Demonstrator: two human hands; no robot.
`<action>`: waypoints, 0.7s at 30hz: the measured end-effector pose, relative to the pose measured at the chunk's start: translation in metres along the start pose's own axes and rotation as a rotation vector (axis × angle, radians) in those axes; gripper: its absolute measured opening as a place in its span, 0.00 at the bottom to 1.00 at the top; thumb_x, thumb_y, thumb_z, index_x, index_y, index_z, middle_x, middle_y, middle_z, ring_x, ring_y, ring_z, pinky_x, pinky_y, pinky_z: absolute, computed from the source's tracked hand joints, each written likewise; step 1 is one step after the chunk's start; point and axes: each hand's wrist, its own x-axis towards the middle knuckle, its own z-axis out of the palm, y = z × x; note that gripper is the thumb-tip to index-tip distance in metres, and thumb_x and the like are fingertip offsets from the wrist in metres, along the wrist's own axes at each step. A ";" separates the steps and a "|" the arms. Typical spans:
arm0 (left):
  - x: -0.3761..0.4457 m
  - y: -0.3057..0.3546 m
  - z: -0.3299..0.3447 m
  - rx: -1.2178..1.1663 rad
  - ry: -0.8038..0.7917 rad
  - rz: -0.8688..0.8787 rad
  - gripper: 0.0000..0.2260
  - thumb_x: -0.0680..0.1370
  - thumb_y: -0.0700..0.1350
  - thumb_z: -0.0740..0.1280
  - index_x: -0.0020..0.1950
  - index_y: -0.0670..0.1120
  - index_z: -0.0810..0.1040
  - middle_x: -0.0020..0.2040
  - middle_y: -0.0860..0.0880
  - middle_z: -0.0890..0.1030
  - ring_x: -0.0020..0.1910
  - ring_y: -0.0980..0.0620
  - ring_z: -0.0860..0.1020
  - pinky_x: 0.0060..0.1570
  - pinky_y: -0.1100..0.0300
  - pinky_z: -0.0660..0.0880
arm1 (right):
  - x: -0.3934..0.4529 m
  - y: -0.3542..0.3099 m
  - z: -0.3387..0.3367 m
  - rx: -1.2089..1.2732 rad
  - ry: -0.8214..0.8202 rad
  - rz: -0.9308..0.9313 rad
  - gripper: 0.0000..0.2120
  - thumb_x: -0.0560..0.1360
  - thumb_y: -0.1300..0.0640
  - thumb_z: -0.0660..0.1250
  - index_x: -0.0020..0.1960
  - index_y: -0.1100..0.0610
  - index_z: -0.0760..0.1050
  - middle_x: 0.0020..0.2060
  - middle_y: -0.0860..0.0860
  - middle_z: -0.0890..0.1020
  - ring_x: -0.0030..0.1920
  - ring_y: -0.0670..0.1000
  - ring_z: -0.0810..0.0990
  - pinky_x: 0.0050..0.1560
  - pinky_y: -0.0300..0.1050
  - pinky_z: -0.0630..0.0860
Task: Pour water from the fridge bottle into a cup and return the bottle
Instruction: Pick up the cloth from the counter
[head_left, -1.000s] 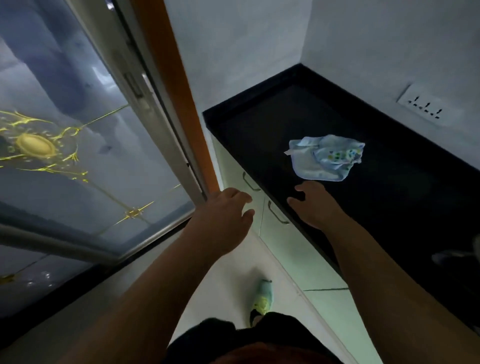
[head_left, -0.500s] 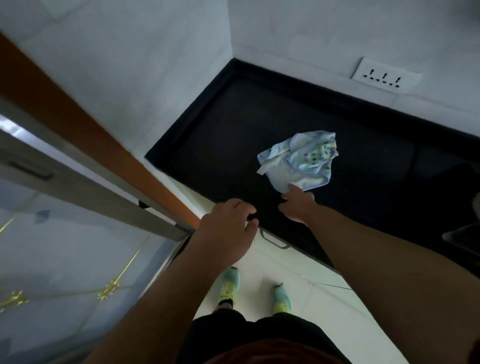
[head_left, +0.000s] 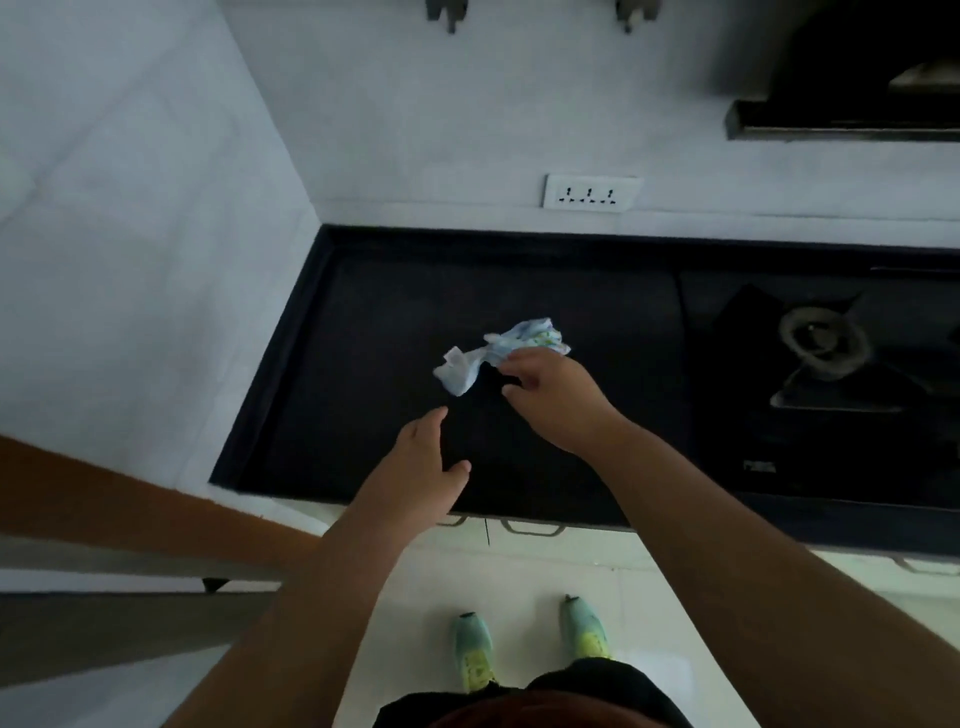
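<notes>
The right hand (head_left: 558, 400) has its grip clamped on a crumpled pale-blue cloth (head_left: 498, 353): the fingers curl down over the cloth's right end, which bunches up under and behind the knuckles, while the left end trails free toward the left and looks lifted a little off the black surface (head_left: 374, 332). The cloth carries a small coloured print near the gripped end.

The left hand (head_left: 421, 467) hovers lower and to the left, apart from the cloth and holding nothing — its fingers are loosely spread, the grip apart, thumb pointing toward the right hand. Both forearms reach in from the bottom of the view over the front edge of the surface.

Of the task's things, neither the fridge bottle nor a cup can be seen here.

To the right of the hands, on the same dark top, sits a gas stove (head_left: 826, 358) with a round burner ring; its details are dim. On the white wall behind, a white socket plate (head_left: 592, 192) is mounted just above the back edge of the surface. Under the front edge run pale cabinet fronts with metal drawer handles (head_left: 530, 530). At the left an orange-brown strip (head_left: 104, 499) — a frame of some sort — runs diagonally beside the white wall. Below, on the pale floor, stand two feet in green-and-yellow shoes (head_left: 524, 644), toes toward the cabinets.
</notes>
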 end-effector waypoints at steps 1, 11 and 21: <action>0.007 0.006 0.001 -0.023 0.002 0.016 0.38 0.80 0.53 0.69 0.84 0.59 0.50 0.83 0.52 0.59 0.71 0.51 0.76 0.66 0.47 0.77 | -0.005 -0.011 -0.011 0.010 0.022 -0.014 0.17 0.81 0.60 0.67 0.68 0.54 0.80 0.70 0.47 0.78 0.65 0.47 0.78 0.62 0.37 0.72; 0.052 0.062 0.038 -0.629 -0.231 -0.167 0.29 0.78 0.55 0.73 0.77 0.56 0.68 0.67 0.51 0.78 0.62 0.46 0.81 0.54 0.50 0.82 | -0.087 -0.077 -0.096 0.511 0.351 -0.087 0.11 0.78 0.66 0.71 0.58 0.57 0.86 0.56 0.44 0.86 0.56 0.40 0.85 0.63 0.37 0.79; -0.030 0.186 -0.008 -0.655 -0.148 0.345 0.15 0.82 0.35 0.62 0.66 0.46 0.79 0.53 0.48 0.85 0.50 0.49 0.85 0.55 0.46 0.84 | -0.183 -0.001 -0.124 0.350 0.649 0.277 0.30 0.71 0.53 0.79 0.69 0.45 0.73 0.53 0.44 0.82 0.49 0.42 0.85 0.55 0.45 0.83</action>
